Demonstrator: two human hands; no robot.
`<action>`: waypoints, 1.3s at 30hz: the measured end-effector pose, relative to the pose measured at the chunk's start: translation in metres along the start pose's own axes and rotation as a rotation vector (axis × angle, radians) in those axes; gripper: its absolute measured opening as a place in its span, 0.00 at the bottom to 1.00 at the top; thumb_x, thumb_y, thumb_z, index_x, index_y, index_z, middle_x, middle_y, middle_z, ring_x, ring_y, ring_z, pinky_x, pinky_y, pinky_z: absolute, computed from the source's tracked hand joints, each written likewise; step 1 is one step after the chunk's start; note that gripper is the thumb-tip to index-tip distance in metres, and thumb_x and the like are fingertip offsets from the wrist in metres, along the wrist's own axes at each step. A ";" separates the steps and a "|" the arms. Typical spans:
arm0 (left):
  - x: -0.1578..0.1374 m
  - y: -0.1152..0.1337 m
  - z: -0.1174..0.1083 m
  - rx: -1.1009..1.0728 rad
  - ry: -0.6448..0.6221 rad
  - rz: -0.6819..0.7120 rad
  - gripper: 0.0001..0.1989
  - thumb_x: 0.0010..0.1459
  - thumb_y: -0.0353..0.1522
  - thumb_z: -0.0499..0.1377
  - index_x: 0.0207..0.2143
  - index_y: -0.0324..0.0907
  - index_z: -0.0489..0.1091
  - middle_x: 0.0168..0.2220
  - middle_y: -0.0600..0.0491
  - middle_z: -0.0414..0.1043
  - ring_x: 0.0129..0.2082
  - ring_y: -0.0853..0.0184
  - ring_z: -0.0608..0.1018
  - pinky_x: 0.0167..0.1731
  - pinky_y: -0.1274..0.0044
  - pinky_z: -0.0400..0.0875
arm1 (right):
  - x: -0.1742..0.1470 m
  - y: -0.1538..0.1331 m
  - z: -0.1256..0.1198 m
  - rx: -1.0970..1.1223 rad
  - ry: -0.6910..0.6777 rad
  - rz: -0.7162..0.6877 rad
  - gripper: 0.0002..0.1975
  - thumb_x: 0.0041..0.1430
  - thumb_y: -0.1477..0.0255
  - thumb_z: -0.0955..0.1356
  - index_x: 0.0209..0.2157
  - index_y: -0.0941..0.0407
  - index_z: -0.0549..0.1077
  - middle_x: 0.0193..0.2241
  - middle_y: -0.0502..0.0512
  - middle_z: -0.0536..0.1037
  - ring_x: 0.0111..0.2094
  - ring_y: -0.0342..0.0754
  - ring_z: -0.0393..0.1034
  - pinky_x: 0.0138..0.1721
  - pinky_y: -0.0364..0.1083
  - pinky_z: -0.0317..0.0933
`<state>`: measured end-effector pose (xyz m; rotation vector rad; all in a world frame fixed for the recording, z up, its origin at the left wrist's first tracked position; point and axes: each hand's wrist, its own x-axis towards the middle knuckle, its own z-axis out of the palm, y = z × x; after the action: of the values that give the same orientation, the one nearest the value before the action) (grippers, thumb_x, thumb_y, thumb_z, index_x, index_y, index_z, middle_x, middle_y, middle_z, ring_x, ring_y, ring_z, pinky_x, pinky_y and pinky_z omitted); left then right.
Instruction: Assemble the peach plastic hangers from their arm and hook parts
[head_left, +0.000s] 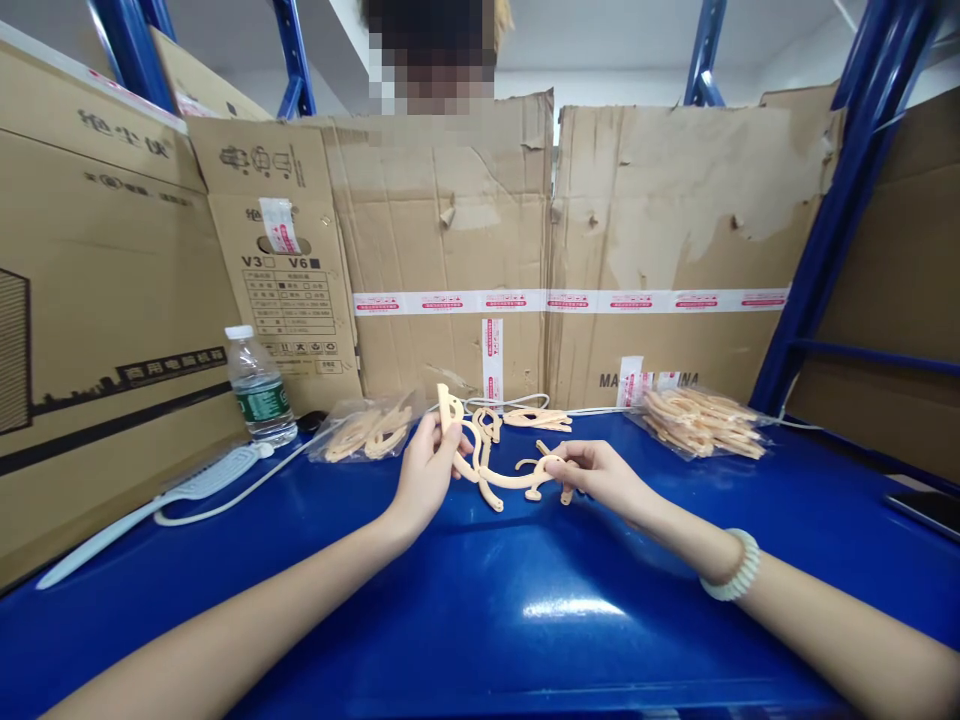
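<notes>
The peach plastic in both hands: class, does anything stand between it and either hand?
Nothing visible does: the left hand and right hand grip the peach plastic directly; bagged pieces lie off to either side.

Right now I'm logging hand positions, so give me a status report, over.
Left hand gripping one side of peach curved plastic-looking hanger. Right hand pinching its other side. Loose peach plastic-looking pieces just beyond, on glossy blue tabletop.

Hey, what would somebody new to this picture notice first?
Probably the left hand and right hand near the centre, gripping curved peach-coloured pieces over a blue tabletop. Next, likely the tall cardboard panels across the back, then the green-labelled bottle standing at the picture's left.
</notes>
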<state>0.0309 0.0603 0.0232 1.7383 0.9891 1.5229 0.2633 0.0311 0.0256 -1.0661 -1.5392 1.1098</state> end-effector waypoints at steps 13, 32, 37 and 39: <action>0.007 0.008 -0.010 0.085 -0.187 -0.035 0.14 0.64 0.39 0.57 0.30 0.38 0.68 0.20 0.61 0.64 0.17 0.74 0.67 0.19 0.81 0.61 | 0.005 0.014 -0.007 0.227 0.188 -0.107 0.24 0.42 0.52 0.76 0.25 0.56 0.68 0.19 0.45 0.67 0.20 0.39 0.59 0.20 0.40 0.54; -0.017 0.028 0.010 -0.240 -0.700 -0.479 0.14 0.49 0.39 0.64 0.31 0.41 0.65 0.29 0.52 0.76 0.25 0.68 0.76 0.30 0.75 0.69 | -0.010 0.008 0.017 0.185 -0.074 -0.195 0.19 0.44 0.61 0.78 0.27 0.56 0.68 0.28 0.50 0.76 0.27 0.45 0.74 0.31 0.46 0.71; -0.017 0.028 0.011 -0.251 -0.742 -0.504 0.13 0.44 0.34 0.64 0.33 0.39 0.70 0.27 0.54 0.73 0.22 0.71 0.72 0.25 0.79 0.64 | -0.012 0.008 0.016 0.055 -0.089 -0.302 0.16 0.48 0.60 0.76 0.27 0.56 0.73 0.28 0.51 0.74 0.27 0.45 0.72 0.30 0.46 0.69; -0.017 0.028 0.010 -0.243 -0.761 -0.490 0.13 0.44 0.34 0.64 0.34 0.39 0.71 0.26 0.56 0.71 0.21 0.73 0.70 0.23 0.80 0.62 | -0.012 0.008 0.015 -0.005 -0.089 -0.341 0.14 0.50 0.59 0.76 0.29 0.55 0.76 0.28 0.52 0.76 0.27 0.46 0.71 0.30 0.46 0.68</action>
<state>0.0441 0.0314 0.0360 1.5451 0.7077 0.5595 0.2516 0.0182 0.0132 -0.7295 -1.7188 0.9261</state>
